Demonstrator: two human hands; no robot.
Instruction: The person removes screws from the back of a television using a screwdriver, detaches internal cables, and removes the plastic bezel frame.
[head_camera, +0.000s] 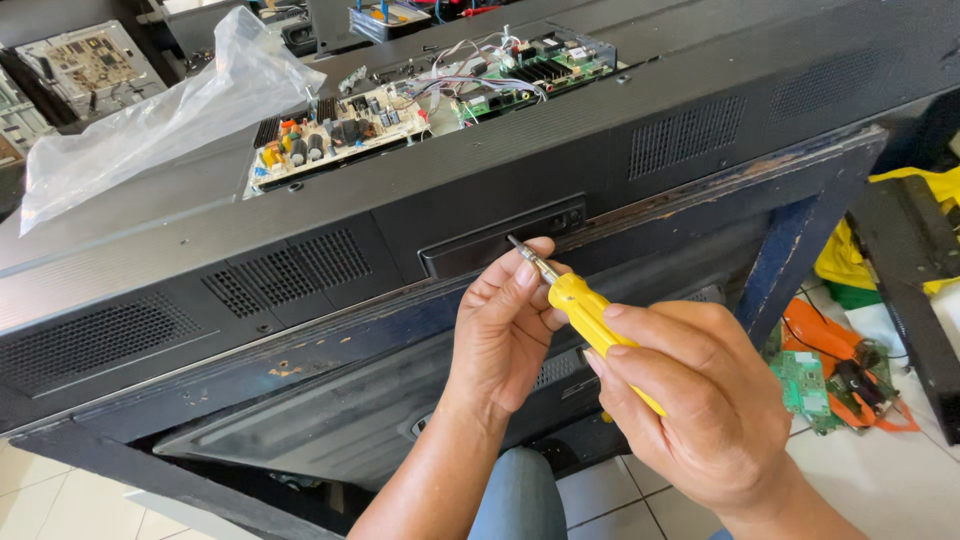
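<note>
A big black television back panel (560, 150) lies flat across the upper and middle frame, resting on a worn dark blue table (800, 230) whose chipped edge runs from lower left to upper right. Its rear cover is open at top centre, showing 2 circuit boards (340, 135) with coloured parts and loose wires. A clear plastic bag (150, 115) is draped over the panel at upper left. At the right edge, on the white tiled floor (880, 480), lie yellow cloth (920, 190), orange straps (830, 340) and a green circuit board (805, 385).

At lower centre the right hand (700, 410) is closed around the yellow handle of a screwdriver (585, 310), which slants up and to the left. The left hand (505, 330) is partly closed, its fingertips pinching the metal shaft near the tip, just below a recessed slot (500, 240) in the panel's side. The tip is just beside the panel; whether it touches cannot be told.
</note>
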